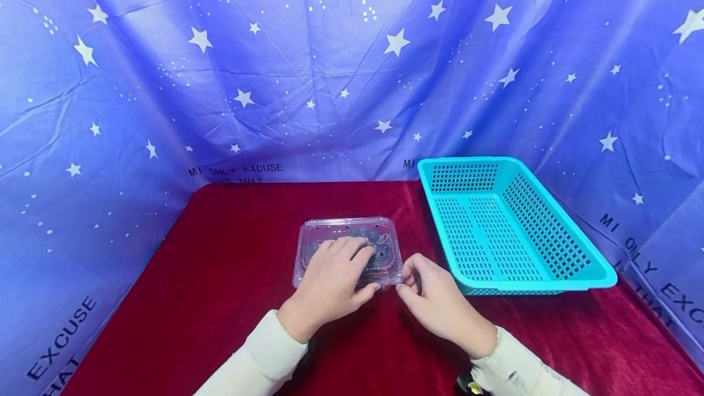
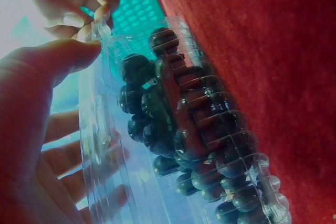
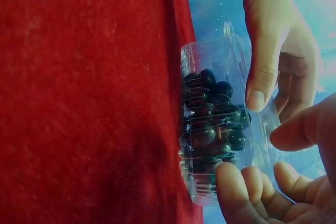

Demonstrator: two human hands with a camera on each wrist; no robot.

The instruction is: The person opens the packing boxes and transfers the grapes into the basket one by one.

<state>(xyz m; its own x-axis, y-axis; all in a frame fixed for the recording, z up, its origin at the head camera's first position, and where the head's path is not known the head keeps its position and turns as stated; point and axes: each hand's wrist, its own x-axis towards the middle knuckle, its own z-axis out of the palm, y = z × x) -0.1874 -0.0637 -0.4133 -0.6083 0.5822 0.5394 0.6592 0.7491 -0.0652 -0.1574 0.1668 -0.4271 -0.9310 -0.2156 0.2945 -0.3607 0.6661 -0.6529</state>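
Note:
A clear plastic clamshell box (image 1: 301, 250) with its lid down sits on red cloth. Dark, round, grape-like fruit (image 2: 157, 111) shows through its ribbed wall. My left hand (image 1: 332, 277) rests on the lid, fingers spread over the top and thumb at the front edge. At the box's front right corner, my right hand (image 1: 437, 301) pinches the rim between thumb and curled fingers. The right wrist view shows its thumb (image 3: 296, 129) at the lid edge and a fingertip (image 3: 231, 177) by the side wall. Part of the lid is hidden beneath the left hand.
A turquoise perforated basket (image 1: 539, 283) stands right of the box, close beside the right hand. Red velvety cloth (image 1: 181, 286) covers the table. Behind and at both sides hangs a blue curtain (image 1: 313, 78) with white stars and printed lettering.

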